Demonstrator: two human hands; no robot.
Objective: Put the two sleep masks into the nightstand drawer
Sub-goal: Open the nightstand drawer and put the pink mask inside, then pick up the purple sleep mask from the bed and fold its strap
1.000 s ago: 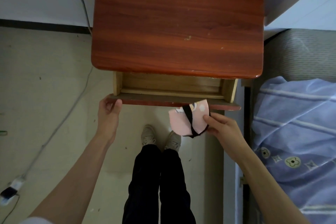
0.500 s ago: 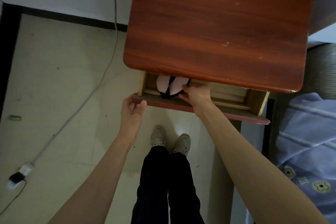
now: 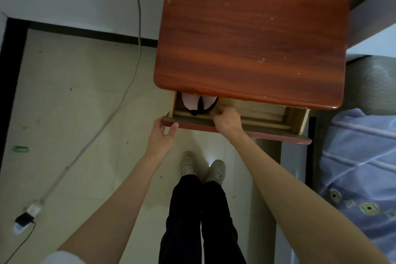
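Up top, the big red-brown nightstand has its drawer pulled partway out, and the pink sleep mask with its black strap lies inside at the left end, half hidden under the surface. Only one mask shows, so I cannot tell where the second is. The left hand curls loosely around the drawer's front edge, while the right hand bunches beside the mask; I cannot tell if its grip pinches the strap, which could get dragged back out.

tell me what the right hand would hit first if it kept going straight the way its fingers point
Probably the pink sleep mask lying in the drawer: the right hand reaches in with its fingers toward the strap. Depth under the nightstand top is unclear.
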